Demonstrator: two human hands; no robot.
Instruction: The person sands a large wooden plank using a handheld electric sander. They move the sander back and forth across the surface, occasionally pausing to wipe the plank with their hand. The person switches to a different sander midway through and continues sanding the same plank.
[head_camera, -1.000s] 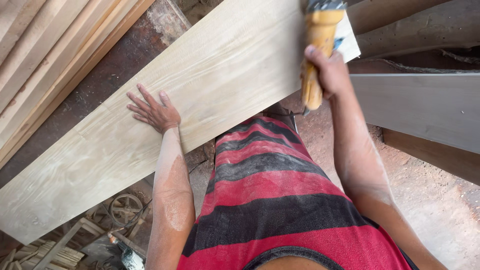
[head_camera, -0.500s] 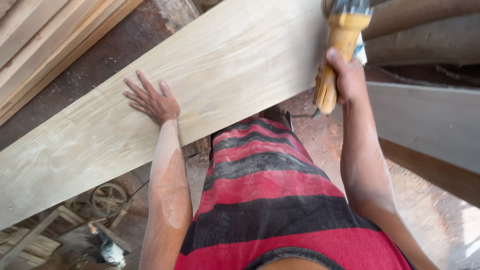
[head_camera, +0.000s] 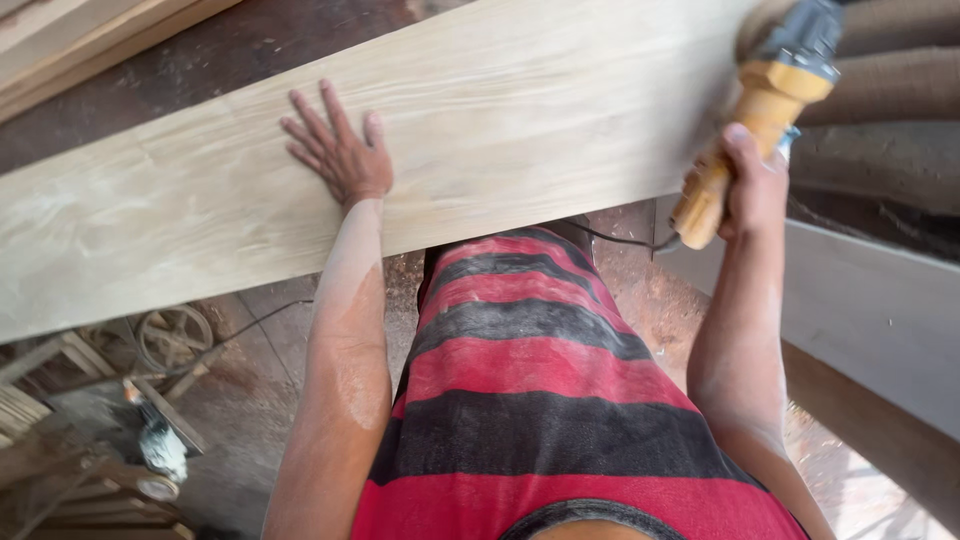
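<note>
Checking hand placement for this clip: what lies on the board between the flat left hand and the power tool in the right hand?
Nothing: the head view shows only bare pale plank between the left hand and the yellow-handled power tool gripped by the right hand.

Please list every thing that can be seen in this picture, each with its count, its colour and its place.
wide plank: one, pale sanded wood, lying slantwise across the middle of the view
power sander: one, yellow-orange handle with a dark head, at the plank's right end
stacked boards: several, light wood, upper left corner
logs: two or so, brown and dusty, upper right
grey board: one, pale grey, right edge below the logs
small wheel: one, rusty, among wooden scraps at lower left
floor: reddish, covered in sawdust
striped garment: one, red and black, centre bottom
left hand: flat on the plank, fingers spread
right hand: closed around the sander's handle
</note>
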